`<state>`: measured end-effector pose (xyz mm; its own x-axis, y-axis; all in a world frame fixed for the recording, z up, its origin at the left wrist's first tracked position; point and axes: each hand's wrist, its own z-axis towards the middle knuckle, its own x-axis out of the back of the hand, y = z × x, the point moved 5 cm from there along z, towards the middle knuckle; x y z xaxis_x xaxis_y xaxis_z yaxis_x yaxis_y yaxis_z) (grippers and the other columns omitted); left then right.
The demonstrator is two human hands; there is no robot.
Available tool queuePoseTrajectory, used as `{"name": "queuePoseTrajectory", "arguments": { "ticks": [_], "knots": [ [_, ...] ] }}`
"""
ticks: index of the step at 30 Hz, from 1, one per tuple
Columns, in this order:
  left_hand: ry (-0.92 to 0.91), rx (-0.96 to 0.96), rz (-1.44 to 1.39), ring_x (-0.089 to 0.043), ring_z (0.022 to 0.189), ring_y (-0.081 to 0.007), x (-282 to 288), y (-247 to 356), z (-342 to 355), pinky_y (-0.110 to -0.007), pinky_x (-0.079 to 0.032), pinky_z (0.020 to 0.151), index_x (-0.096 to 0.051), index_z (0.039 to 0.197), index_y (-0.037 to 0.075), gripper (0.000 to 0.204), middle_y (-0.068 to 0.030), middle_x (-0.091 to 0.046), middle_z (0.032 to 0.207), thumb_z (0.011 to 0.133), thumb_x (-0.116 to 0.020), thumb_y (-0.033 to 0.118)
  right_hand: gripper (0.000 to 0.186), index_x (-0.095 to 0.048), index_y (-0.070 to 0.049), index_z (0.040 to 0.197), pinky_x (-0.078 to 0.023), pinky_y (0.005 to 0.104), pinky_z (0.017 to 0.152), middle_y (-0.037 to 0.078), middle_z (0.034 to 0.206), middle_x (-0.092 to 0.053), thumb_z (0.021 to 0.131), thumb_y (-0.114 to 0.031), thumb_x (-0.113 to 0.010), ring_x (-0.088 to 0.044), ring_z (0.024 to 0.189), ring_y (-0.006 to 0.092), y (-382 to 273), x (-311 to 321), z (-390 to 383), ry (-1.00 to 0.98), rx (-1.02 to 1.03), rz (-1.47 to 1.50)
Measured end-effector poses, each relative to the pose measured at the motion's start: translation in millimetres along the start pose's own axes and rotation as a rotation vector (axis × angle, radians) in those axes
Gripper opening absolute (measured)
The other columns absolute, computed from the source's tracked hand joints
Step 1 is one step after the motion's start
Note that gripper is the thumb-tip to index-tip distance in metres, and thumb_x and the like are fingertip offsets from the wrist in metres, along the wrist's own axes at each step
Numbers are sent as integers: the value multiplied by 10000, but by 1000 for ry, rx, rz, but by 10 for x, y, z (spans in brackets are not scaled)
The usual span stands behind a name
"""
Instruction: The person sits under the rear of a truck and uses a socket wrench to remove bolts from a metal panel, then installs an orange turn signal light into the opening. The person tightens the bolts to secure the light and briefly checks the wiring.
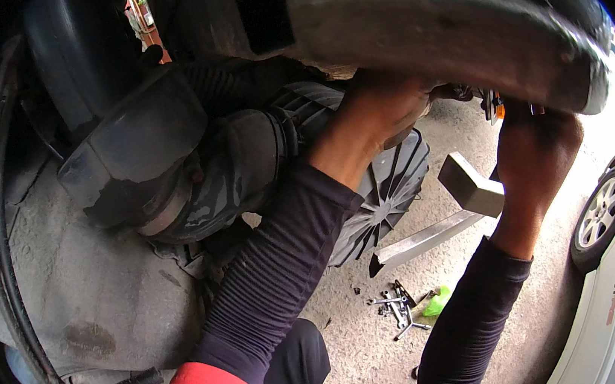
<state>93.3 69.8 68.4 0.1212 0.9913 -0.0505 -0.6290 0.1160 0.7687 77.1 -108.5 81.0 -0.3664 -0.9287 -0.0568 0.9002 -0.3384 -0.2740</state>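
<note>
Overhead is a big dark curved vehicle part (pixel 419 35), worn along its lower edge. My left hand (pixel 388 103) reaches up beneath it near the middle, its fingers hidden behind the edge. Farther right, my right hand (pixel 542 139) is raised to the same edge with its fingers out of sight in shadow. Between the two hands shows a small orange piece (pixel 500 109) among dark fittings. What either hand holds, if anything, cannot be made out.
Black ducting (pixel 235 155) and a ribbed round cover (pixel 382 210) lie left of my forearms. Below are a metal bracket (pixel 434 238), several wrenches (pixel 396 307) and a green bag (pixel 437 301) on concrete. A white car's wheel (pixel 600 210) stands at right.
</note>
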Motion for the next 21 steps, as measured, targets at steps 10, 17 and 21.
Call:
{"name": "queuePoseTrajectory", "arguments": {
  "ticks": [10,17,21],
  "knots": [
    [52,-234,574,-656,772,-154,64,38,160,-296,-529,678,-680,1109,21,176,-71,-701,955,967,-680,126,127,-764,-88,1009,-521,318,814,63,960,-752,902,-33,-721,-705,873,212,-67,-58,-15,38,-11,68],
    [146,27,294,-624,690,-152,134,42,104,-315,-516,636,-684,1105,9,269,-79,-693,904,1005,-662,258,129,-767,-101,1008,-528,326,824,67,963,-752,897,-44,-733,-703,873,216,-36,-74,-2,35,-79,83],
    [187,103,-37,-648,768,-162,73,57,-67,-327,-552,678,-680,1139,-1,314,-110,-718,963,1019,-657,288,131,-770,-104,1019,-533,333,838,67,983,-754,899,-60,-738,-708,891,216,5,-70,-9,42,-49,67]
  ]
}}
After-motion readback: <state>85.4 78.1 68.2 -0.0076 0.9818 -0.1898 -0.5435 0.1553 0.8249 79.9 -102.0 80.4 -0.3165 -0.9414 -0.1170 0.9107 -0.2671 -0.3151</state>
